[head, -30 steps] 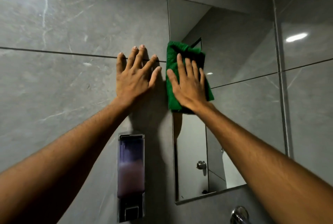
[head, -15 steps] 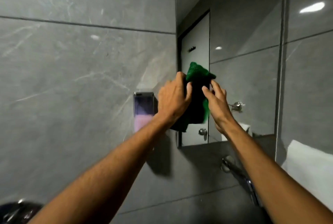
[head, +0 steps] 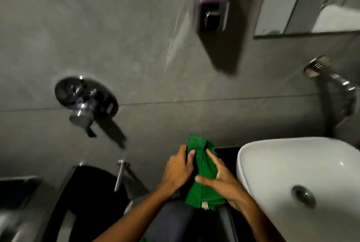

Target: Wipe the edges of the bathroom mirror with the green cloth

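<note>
The green cloth [head: 202, 175] is held low in front of me, down near the basin, with both hands on it. My left hand [head: 179, 169] grips its left side with the fingers curled round the fold. My right hand [head: 222, 181] lies over its right side, fingers spread across the fabric. A small white tag shows at the cloth's lower edge. Only the bottom corner of the mirror [head: 311, 8] is in view, at the top right, well above and apart from the cloth.
A white basin [head: 292, 164] with a metal drain fills the lower right. A soap dispenser [head: 213, 0] hangs on the grey wall at top centre. A chrome valve [head: 85, 101] sits at left, a wall spout [head: 331, 80] at right, dark fixtures below.
The view has swung down from the mirror to the basin. The cloth came off the mirror's left edge and dropped low, both hands now holding it.
</note>
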The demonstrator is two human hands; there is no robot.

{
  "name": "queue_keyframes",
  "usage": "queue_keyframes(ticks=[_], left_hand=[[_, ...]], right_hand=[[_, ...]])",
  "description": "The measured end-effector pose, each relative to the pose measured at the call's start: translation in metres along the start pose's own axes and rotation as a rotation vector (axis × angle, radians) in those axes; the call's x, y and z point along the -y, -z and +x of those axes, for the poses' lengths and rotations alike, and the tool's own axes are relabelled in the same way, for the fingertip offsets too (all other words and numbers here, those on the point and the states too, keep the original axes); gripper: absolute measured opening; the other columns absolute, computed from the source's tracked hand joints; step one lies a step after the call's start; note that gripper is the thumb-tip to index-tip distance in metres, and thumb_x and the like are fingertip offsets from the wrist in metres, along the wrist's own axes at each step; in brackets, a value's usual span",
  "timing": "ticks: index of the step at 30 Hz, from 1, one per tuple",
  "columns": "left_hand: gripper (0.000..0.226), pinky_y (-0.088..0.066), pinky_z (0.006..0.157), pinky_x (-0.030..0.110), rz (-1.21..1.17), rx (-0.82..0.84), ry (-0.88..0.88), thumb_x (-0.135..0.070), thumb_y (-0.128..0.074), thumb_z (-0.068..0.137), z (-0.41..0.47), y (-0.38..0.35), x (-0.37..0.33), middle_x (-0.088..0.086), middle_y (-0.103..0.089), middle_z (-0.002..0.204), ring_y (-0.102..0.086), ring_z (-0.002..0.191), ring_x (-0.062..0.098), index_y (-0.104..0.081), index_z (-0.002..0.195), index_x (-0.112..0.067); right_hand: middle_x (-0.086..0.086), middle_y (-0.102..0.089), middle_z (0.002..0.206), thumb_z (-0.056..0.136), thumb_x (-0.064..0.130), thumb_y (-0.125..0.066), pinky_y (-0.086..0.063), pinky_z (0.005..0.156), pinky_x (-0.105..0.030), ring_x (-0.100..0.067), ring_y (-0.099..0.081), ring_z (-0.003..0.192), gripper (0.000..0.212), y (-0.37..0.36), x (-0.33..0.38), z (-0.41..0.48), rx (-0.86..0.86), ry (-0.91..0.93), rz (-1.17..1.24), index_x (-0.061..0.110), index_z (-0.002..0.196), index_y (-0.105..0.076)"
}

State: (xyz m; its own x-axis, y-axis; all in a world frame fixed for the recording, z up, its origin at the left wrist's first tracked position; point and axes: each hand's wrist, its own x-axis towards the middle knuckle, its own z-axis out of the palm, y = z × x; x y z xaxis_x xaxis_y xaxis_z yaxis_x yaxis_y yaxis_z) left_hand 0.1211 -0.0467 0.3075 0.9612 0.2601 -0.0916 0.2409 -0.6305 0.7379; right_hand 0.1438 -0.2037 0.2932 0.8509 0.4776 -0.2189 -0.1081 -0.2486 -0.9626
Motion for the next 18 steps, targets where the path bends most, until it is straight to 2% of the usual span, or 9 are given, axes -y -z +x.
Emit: queue_keyframes(ticks=[2,3,6,8,10,12,13,15,18], left_hand=[[0.033,-0.05,0.091,0.041,-0.068,0.17,0.122,-0.038,-0.044,0.097,-0.02,-0.019,0.054,0.011,-0.068,0.119,-0.062,0.111,0.031,-0.048,0.127,-0.024],[0.038,-0.048,0.098,0.038,-0.153,0.242,0.17,-0.032,-0.048,0.097,-0.029,-0.029,0.078,0.007,-0.064,0.126,-0.06,0.116,0.025,-0.043,0.135,-0.027],[0.07,-0.045,0.098,0.034,-0.419,0.421,0.307,-0.008,-0.059,0.089,-0.055,-0.052,0.135,0.003,-0.055,0.135,-0.055,0.117,0.02,-0.026,0.147,-0.026],[0.089,-0.046,0.097,0.023,-0.464,0.482,0.325,0.0,-0.065,0.076,-0.065,-0.077,0.176,0.006,-0.05,0.14,-0.051,0.121,0.017,-0.019,0.15,-0.018],[0.098,-0.038,0.097,0.006,-0.447,0.457,0.335,0.004,-0.069,0.071,-0.074,-0.104,0.211,0.009,-0.04,0.146,-0.043,0.128,0.01,-0.013,0.15,-0.007],[0.1,-0.032,0.096,-0.001,-0.394,0.445,0.374,0.006,-0.068,0.073,-0.083,-0.129,0.236,0.011,-0.034,0.15,-0.037,0.132,0.008,-0.006,0.15,-0.006],[0.099,-0.031,0.098,0.002,-0.346,0.429,0.377,0.006,-0.066,0.075,-0.085,-0.138,0.243,0.012,-0.033,0.151,-0.036,0.133,0.011,-0.004,0.15,-0.009],[0.094,-0.036,0.106,0.021,-0.224,0.408,0.382,-0.001,-0.063,0.079,-0.092,-0.162,0.26,0.013,-0.035,0.149,-0.04,0.135,0.022,-0.006,0.151,-0.022],[0.074,-0.045,0.098,0.046,0.017,0.461,0.4,-0.02,-0.056,0.089,-0.102,-0.182,0.278,0.016,-0.031,0.147,-0.047,0.126,0.038,-0.016,0.151,-0.031]], right_hand=[[-0.004,-0.035,0.14,0.062,0.019,-0.084,-0.038,0.1,-0.011,-0.012,-0.044,0.126,0.102,-0.03,-0.049,-0.003,0.085,-0.127,-0.092,0.024,0.144,-0.025],[-0.007,-0.034,0.14,0.06,0.02,-0.084,-0.038,0.101,-0.012,-0.013,-0.044,0.126,0.104,-0.042,-0.07,-0.003,0.103,-0.185,-0.109,0.026,0.144,-0.023],[-0.008,-0.034,0.142,0.048,0.025,-0.083,-0.039,0.109,-0.039,-0.02,-0.044,0.129,0.11,-0.07,-0.126,-0.002,0.13,-0.303,-0.131,0.03,0.143,-0.026],[-0.01,-0.038,0.138,0.047,0.02,-0.083,-0.04,0.108,-0.042,-0.024,-0.045,0.127,0.107,-0.091,-0.164,0.003,0.115,-0.385,-0.164,0.023,0.142,-0.032],[-0.013,-0.044,0.131,0.052,0.015,-0.084,-0.041,0.105,-0.036,-0.026,-0.049,0.122,0.094,-0.108,-0.198,0.001,0.06,-0.428,-0.257,0.019,0.136,-0.043],[-0.013,-0.047,0.129,0.063,0.006,-0.08,-0.036,0.101,-0.021,-0.026,-0.051,0.12,0.073,-0.124,-0.226,-0.002,0.037,-0.438,-0.383,0.013,0.129,-0.052],[-0.013,-0.047,0.131,0.067,0.002,-0.076,-0.032,0.099,-0.016,-0.026,-0.05,0.121,0.064,-0.13,-0.235,-0.001,0.037,-0.432,-0.433,0.011,0.127,-0.054],[-0.013,-0.041,0.141,0.073,-0.001,-0.067,-0.029,0.1,-0.016,-0.029,-0.048,0.125,0.057,-0.14,-0.26,0.001,0.047,-0.415,-0.5,0.009,0.128,-0.053],[-0.01,-0.014,0.157,0.081,0.016,-0.064,-0.039,0.105,-0.035,-0.034,-0.043,0.129,0.067,-0.145,-0.284,0.003,0.161,-0.414,-0.648,0.016,0.141,-0.034]])
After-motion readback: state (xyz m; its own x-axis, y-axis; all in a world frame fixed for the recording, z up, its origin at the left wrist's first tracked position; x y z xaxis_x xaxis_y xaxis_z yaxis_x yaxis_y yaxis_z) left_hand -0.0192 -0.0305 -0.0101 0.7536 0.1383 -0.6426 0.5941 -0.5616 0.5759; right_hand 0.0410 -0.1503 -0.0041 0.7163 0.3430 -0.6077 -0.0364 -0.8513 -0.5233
